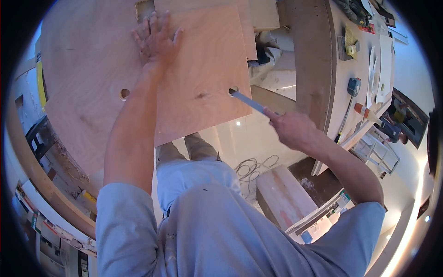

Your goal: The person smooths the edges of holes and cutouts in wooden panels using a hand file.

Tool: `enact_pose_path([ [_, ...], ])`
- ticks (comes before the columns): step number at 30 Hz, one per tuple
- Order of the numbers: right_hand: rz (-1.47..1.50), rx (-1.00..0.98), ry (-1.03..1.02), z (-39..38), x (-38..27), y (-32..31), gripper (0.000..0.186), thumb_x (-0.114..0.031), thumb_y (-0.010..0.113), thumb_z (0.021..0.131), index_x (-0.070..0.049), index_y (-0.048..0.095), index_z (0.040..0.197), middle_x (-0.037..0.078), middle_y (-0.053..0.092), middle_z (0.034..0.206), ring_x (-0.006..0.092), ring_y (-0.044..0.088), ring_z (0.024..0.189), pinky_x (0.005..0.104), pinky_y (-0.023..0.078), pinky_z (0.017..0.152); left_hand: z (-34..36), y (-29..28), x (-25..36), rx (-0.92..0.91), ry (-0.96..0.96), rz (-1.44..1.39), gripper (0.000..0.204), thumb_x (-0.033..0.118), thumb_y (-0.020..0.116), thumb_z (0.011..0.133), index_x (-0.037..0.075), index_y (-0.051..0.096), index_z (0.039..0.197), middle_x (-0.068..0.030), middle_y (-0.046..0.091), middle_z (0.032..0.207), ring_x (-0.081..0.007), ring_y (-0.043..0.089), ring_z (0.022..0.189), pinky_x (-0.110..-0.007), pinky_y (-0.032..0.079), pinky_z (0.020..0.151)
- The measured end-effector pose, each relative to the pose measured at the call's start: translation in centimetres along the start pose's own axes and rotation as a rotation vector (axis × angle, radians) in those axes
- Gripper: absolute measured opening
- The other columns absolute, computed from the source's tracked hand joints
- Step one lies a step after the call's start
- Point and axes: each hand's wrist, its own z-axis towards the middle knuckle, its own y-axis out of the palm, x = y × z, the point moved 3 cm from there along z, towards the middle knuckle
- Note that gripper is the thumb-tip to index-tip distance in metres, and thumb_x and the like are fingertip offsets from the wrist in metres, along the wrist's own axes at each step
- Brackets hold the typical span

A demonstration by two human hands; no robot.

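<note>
A large reddish plywood panel (198, 51) lies in front of me with round holes cut in it. My left hand (157, 39) rests flat on its far part, fingers spread, just below a rectangular cutout (145, 10). In my right hand (295, 130) is a long, flat grey metal file (249, 102), gripped at its near end. The file's far tip sits in the round hole (233, 89) near the panel's right edge. Another round hole (124, 94) lies left of my left forearm.
To the right stands a workbench (339, 74) carrying a tape measure (354, 86), a brush (364, 111) and papers. A coiled cable (251, 168) lies on the floor beside a wooden box (286, 196). Farther right are a white stepladder (376, 152) and another person (393, 131).
</note>
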Motion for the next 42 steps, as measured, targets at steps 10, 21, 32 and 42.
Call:
enact_pose_path([
  [10,1.924,-0.134,0.200,4.8,-4.6,4.2,0.029,-0.026,0.030,0.098,-0.010,0.039,0.120,0.004,0.046,0.061,0.0134,0.040,0.039,0.0288,0.037,0.038,0.3,0.4,0.5,-0.079,-0.003,0.046,0.063,0.053,0.048,0.083,0.025,0.034,0.138,-0.0072,0.032,0.142,-0.0295,0.023,0.134,-0.064,0.008,0.104],
  [21,1.376,0.122,0.157,5.4,-5.2,5.4,0.042,-0.021,0.036,0.095,-0.004,0.033,0.133,0.015,0.054,0.065,0.0279,0.055,0.052,0.0409,0.047,0.050,0.5,0.4,0.8,-0.063,0.004,0.035,0.062,0.054,0.046,0.084,0.025,0.034,0.138,-0.0089,0.032,0.143,-0.0302,0.023,0.134,-0.063,0.010,0.104],
  [32,0.114,0.160,0.055,10.2,-1.8,2.9,0.046,-0.019,0.037,0.093,-0.015,0.028,0.138,0.020,0.062,0.082,0.0354,0.061,0.072,0.0476,0.048,0.066,0.8,0.5,1.5,-0.081,0.018,0.069,0.064,0.055,0.045,0.085,0.025,0.032,0.140,-0.0088,0.031,0.143,-0.0297,0.023,0.135,-0.062,0.008,0.105],
  [42,1.067,0.200,0.094,6.0,-5.0,6.2,0.042,-0.022,0.039,0.095,-0.003,0.033,0.132,0.014,0.056,0.070,0.0206,0.057,0.051,0.0340,0.045,0.047,0.9,-1.2,2.1,-0.045,-0.007,-0.010,0.063,0.054,0.047,0.084,0.026,0.034,0.139,-0.0071,0.032,0.143,-0.0279,0.024,0.134,-0.062,0.009,0.105],
])
